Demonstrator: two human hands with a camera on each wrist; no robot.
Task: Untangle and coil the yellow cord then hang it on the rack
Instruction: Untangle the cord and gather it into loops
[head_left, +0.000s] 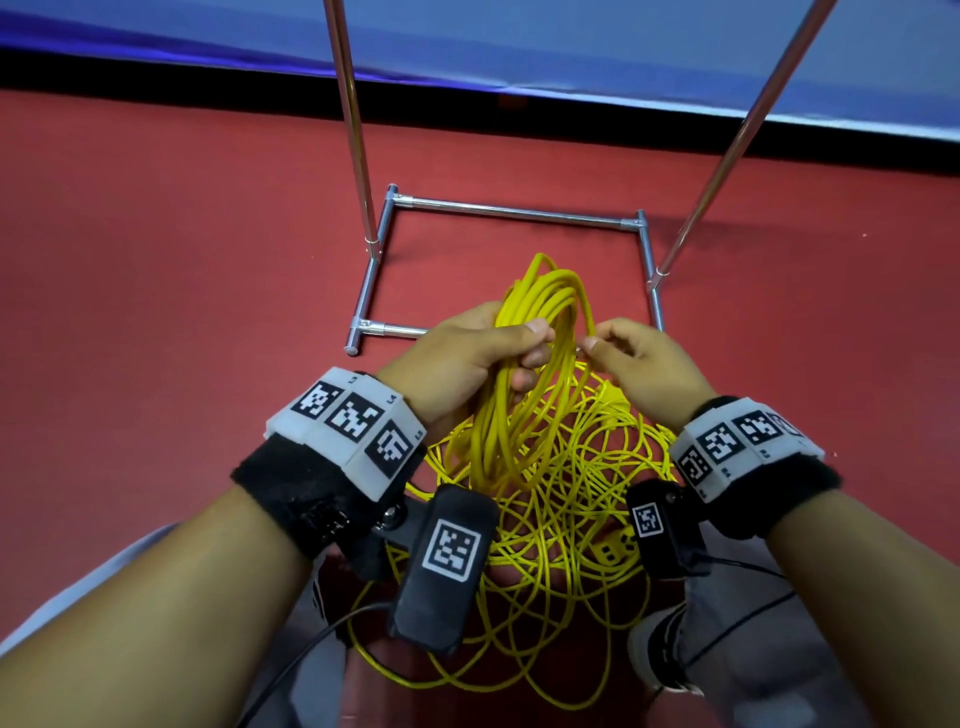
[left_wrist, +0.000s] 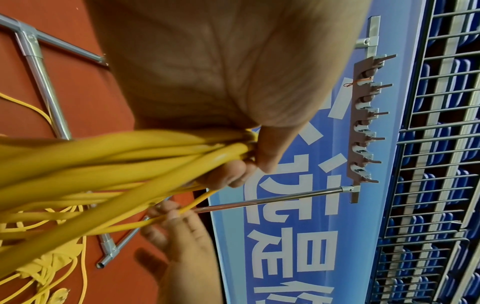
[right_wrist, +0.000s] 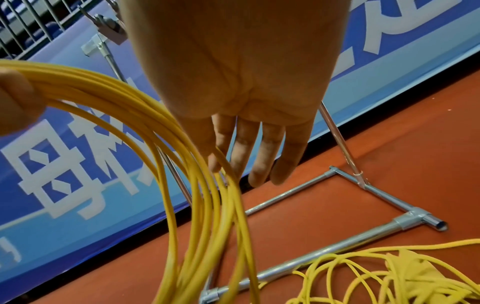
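Yellow cord (head_left: 535, 322) at centre frame in the head view, several loops bunched in the left hand (head_left: 467, 358), fingers and thumb curled round them. Right hand (head_left: 649, 364) just to the right, thumb and forefinger pinching a single strand beside the coil. Below the hands, across the lower middle, much loose cord lying tangled on the red floor (head_left: 156, 260). Metal base and two uprights of the rack (head_left: 514, 210) in the upper middle, beyond the hands.

Left wrist view: bundle of strands (left_wrist: 130, 156) running from the left edge to centre, clamped under the curled fingers (left_wrist: 228, 174). Lower centre, fingertips of the other hand (left_wrist: 168, 214) nipping one thin strand. Brown bar of hooks (left_wrist: 361, 121) at right, high on the rack, nothing hanging on it.

Right wrist view: palm (right_wrist: 241, 67) filling the upper middle, three fingers (right_wrist: 262, 156) hanging straight, forefinger hidden behind the strand at its tip. Coil loops (right_wrist: 182, 164) sweeping from upper left down to bottom centre; loose heap (right_wrist: 389, 273) at lower right.

Judged mid-coiling, with a long stretch left. Next move likely: draw the pinched strand free of the tangle, lay it as another loop into the gripping hand, without letting earlier loops slip.
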